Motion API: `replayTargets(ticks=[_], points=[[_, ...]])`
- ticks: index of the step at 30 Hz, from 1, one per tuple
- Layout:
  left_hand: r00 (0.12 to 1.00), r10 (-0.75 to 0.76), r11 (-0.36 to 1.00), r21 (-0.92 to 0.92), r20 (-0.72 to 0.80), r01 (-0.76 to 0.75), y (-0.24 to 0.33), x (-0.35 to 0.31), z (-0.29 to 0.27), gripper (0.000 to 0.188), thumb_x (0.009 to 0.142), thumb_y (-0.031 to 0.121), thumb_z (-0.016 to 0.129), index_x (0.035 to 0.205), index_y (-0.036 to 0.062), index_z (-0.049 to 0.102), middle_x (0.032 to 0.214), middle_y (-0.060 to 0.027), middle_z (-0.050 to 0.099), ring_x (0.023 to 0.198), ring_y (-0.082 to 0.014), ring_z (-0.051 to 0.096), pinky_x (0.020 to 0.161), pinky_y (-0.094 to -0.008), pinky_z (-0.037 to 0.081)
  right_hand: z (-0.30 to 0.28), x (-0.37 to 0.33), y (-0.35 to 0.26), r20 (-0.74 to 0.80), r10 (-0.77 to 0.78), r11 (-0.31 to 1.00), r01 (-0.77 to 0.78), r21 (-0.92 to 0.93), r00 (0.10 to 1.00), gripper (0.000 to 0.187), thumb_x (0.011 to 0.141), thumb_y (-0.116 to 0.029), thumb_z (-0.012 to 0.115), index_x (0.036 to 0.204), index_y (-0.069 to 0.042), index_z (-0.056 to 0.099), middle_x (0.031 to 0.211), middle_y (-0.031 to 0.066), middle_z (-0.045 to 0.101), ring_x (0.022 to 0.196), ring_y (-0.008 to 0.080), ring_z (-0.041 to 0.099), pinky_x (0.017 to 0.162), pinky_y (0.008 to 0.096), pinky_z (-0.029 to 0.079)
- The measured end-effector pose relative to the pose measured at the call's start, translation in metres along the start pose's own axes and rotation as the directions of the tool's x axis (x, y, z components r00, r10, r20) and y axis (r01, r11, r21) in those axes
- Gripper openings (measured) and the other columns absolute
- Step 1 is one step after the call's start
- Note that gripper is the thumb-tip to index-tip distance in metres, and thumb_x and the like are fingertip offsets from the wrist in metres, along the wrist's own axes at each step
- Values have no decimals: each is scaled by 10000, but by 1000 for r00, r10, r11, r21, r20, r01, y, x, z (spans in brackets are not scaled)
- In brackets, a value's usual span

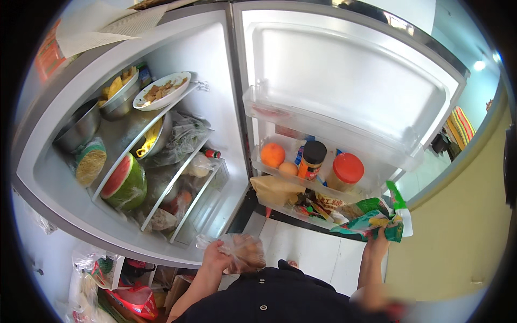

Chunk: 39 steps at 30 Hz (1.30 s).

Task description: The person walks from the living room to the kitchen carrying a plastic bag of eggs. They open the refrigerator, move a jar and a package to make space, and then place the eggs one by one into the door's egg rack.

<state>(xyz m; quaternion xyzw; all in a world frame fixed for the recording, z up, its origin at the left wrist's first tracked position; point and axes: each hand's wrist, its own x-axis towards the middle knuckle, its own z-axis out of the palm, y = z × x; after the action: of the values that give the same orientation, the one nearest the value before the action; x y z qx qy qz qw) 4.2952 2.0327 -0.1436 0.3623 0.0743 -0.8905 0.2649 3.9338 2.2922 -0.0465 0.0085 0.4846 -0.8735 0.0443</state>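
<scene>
My left hand (214,259) is closed on a clear plastic bag (245,252) with brownish lumps inside; I cannot make out what they are. It hangs in front of the open fridge, just below the shelves. On the right, my right hand (379,243) grips the lower edge of a green packet (397,222) at the outer end of the lowest door bin. The packet leans out over the bin's rim, and its bright green top stands up. More packets and a brown paper bag (277,189) fill that bin (318,219).
The fridge door (344,64) stands wide open. Its middle bin holds an orange (272,155), an egg (288,169), a black-lidded jar (312,160) and a red-lidded jar (346,169). Cut watermelon (126,183), bowls and a plate (162,90) sit on the shelves. Bags crowd the lower left.
</scene>
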Motion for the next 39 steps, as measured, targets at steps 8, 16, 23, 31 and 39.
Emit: replayTargets(ticks=[8, 16, 23, 31, 39], points=[[998, -46, 998, 35, -30, 47, -1, -10, 6, 471, 801, 140, 385, 1232, -52, 386, 1291, -220, 431, 1220, -374, 397, 1043, -499, 290, -13, 38, 54, 26, -148, 961, 137, 239, 989, 344, 875, -160, 549, 1180, -27, 463, 1121, 113, 550, 1007, 258, 554, 891, 409, 461], [994, -8, 997, 81, -111, 17, 4, -13, 8, 442, 819, 156, 393, 1216, -38, 400, 1259, -201, 465, 1178, -357, 445, 1020, -489, 329, 35, 46, 85, -71, -108, 911, 127, 392, 992, 275, 926, -380, 384, 981, -122, 456, 1021, 48, 483, 951, 205, 504, 868, 380, 445], [991, 61, 997, 62, -118, -54, 7, -20, 7, 425, 810, 141, 415, 1194, -40, 409, 1228, -201, 482, 1151, -359, 462, 1011, -494, 337, 59, 54, 117, -196, -210, 911, 265, 317, 958, 285, 919, -289, 411, 1095, -66, 441, 1099, 90, 472, 1007, 223, 498, 868, 398, 440], [985, 98, 994, 60, -139, -90, 12, -14, 5, 389, 814, 139, 413, 1162, -34, 433, 1203, -196, 496, 1135, -349, 474, 999, -489, 351, 13, 58, 171, 112, -270, 792, 287, -538, 956, 244, 919, -157, 439, 1020, 60, 490, 971, 155, 550, 876, 254, 512, 792, 346, 410], [983, 92, 996, 37, -156, -87, 8, -3, 12, 405, 804, 138, 421, 1173, -28, 431, 1217, -193, 487, 1136, -348, 472, 984, -484, 370, 5, 62, 110, 756, -45, 510, 666, -544, 653, 360, 795, -106, 647, 1109, 25, 528, 1000, 195, 600, 909, 303, 580, 806, 353, 438]])
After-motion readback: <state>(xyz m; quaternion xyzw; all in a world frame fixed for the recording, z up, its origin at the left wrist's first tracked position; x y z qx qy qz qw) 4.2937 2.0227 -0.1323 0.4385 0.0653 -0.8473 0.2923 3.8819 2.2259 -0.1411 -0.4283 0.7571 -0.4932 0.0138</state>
